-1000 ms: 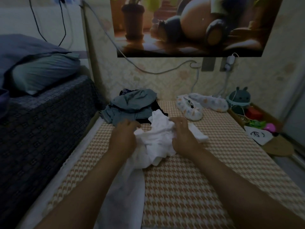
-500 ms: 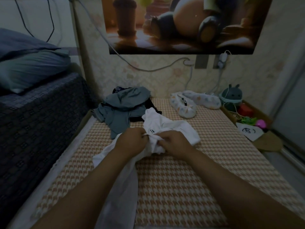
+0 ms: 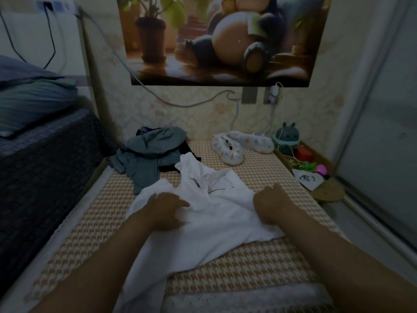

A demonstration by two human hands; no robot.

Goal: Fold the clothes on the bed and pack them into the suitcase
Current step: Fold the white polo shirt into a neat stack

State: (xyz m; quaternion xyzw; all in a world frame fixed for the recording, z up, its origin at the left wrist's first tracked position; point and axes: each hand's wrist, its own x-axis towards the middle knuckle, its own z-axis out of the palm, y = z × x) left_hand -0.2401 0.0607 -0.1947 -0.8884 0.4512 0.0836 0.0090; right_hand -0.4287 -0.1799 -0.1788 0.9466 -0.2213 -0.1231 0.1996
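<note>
Grey-green clothes pile (image 3: 149, 154) at back left of the bed (image 3: 248, 267). Our left hand (image 3: 165, 208) presses near-flat on the white shirt (image 3: 216, 213), spread mid-bed. Our right hand (image 3: 270, 204) curls, gripping its right edge. Slippers (image 3: 232, 150) back right.

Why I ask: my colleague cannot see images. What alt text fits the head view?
The left hand presses and the right hand grips a white shirt on a patterned mat. Grey clothes lie heaped behind it; two slippers sit by the wall under a cartoon poster.
</note>
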